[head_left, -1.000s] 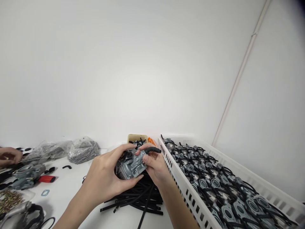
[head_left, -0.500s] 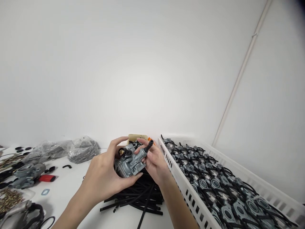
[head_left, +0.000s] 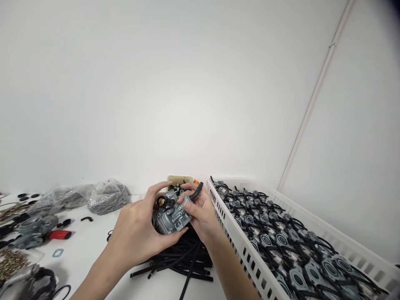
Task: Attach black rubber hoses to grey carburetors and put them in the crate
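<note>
so the left hand (head_left: 134, 227) is cupping wide around a silvery-grey cast-metal part (head_left: 170, 218), and the right hand (head_left: 204, 216) is gripping it by the short curved black rubber tube (head_left: 197, 192), so it's sitting right between both palms. a pile of thin black rubber hoses (head_left: 184, 255) is lying below the hands, and a white slotted plastic crate (head_left: 245, 241) is standing just right of the right hand.

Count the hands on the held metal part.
2: the left hand grips the metal part from its left; the right hand holds its right end, near the short black tube. Some fingers are partly hidden.
</note>
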`<state>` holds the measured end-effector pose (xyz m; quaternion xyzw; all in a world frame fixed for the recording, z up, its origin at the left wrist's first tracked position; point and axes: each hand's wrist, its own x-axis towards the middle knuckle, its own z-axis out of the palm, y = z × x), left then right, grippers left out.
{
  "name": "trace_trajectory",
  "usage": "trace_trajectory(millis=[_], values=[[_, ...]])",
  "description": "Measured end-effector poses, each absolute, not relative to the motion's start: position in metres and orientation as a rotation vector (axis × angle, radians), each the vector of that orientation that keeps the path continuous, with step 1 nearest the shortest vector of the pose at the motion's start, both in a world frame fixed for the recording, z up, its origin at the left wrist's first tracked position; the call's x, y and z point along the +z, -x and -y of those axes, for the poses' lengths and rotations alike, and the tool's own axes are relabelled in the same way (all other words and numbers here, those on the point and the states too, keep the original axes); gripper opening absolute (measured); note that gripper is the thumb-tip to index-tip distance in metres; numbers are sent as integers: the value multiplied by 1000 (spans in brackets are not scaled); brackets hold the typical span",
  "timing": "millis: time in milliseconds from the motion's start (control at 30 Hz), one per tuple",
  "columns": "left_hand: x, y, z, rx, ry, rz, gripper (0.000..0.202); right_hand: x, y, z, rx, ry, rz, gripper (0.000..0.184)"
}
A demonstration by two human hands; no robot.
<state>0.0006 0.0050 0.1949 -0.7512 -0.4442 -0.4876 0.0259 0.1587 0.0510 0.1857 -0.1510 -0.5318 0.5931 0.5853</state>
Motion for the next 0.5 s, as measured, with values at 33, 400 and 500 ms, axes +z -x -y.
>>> trace_trajectory(millis=[33, 400, 500], values=[[195, -1, -4, -1511, 2321, 1383, 74, 185, -159, -52, 1396, 341, 1245, 43], [201, 1, 3, -1668, 2369, 1478, 75, 184, -168, -53, 1519, 232, 1275, 26], [200, 0, 2, -1630, 2368, 1428, 74, 183, -165, -53, 1441, 264, 1266, 33]])
